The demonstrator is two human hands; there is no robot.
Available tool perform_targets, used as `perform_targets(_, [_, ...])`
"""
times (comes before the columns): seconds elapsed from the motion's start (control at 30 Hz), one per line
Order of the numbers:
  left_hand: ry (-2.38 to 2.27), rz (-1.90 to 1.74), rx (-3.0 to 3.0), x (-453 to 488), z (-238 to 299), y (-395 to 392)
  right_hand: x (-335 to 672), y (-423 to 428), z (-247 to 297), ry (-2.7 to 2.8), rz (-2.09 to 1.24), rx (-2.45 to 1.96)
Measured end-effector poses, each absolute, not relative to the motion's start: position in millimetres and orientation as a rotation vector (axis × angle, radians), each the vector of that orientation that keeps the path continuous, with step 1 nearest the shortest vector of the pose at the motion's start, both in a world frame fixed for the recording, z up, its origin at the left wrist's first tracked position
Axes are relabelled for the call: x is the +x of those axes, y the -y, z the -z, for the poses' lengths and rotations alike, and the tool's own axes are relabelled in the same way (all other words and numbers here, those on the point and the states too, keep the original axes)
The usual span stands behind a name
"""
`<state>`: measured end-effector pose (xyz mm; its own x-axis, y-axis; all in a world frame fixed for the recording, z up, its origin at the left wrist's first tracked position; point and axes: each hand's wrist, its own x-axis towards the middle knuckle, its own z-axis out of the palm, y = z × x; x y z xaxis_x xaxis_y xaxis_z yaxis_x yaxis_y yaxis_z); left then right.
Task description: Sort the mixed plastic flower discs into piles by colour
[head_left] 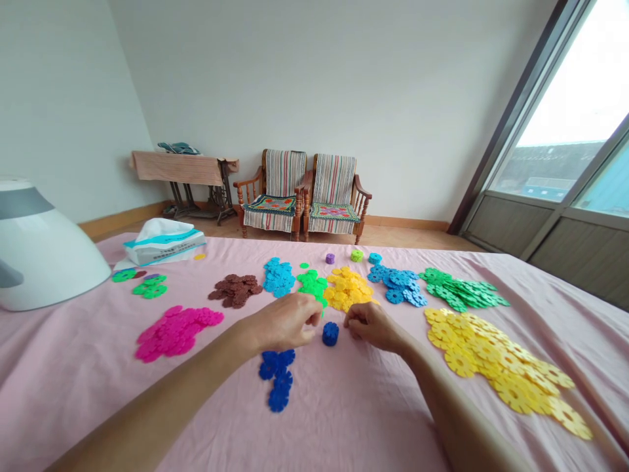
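Note:
A short stack of dark blue flower-shaped plastic discs (330,334) stands upright on the pink cloth between my two hands, touched by neither. My left hand (289,321) is just left of the stack, its fingers curled in; whatever they hold, if anything, is hidden. To the right of it, my right hand (376,326) has its fingers bent together, and no object shows in them. Loose dark blue discs (278,383) lie below my left wrist. Light green discs (312,284) and yellow-orange discs (350,288) are heaped just beyond my hands.
Small stacks of purple (330,259), lime (356,255) and light blue discs (375,258) stand farther back. Pink (177,331), brown (236,290), green (462,290) and yellow heaps (496,360) spread to the sides. A tissue pack (164,244) and white kettle-like vessel (49,255) are left.

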<state>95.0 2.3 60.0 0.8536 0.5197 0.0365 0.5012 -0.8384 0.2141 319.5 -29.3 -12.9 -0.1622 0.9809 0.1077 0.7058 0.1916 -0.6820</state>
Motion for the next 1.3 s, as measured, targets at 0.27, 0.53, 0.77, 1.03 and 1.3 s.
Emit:
perform_targets(0.27, [-0.803, 0.137, 2.697, 54, -50, 4, 319, 30, 15, 1.924, -0.674, -1.602])
perform_targets(0.53, [-0.722, 0.179, 2.718, 48, -53, 11, 319, 29, 16, 1.927, -0.673, -1.61])
perform_targets(0.77, [-0.754, 0.171, 2.705, 52, -55, 13, 319, 28, 17, 1.926, -0.652, -1.62])
perform_targets(1.03, [-0.681, 0.041, 2.599, 53, -54, 0, 318, 28, 17, 1.915, -0.659, -1.633])
perform_targets(1.3, [-0.874, -0.289, 2.568, 51, -34, -21, 319, 28, 17, 1.918, -0.649, -1.624])
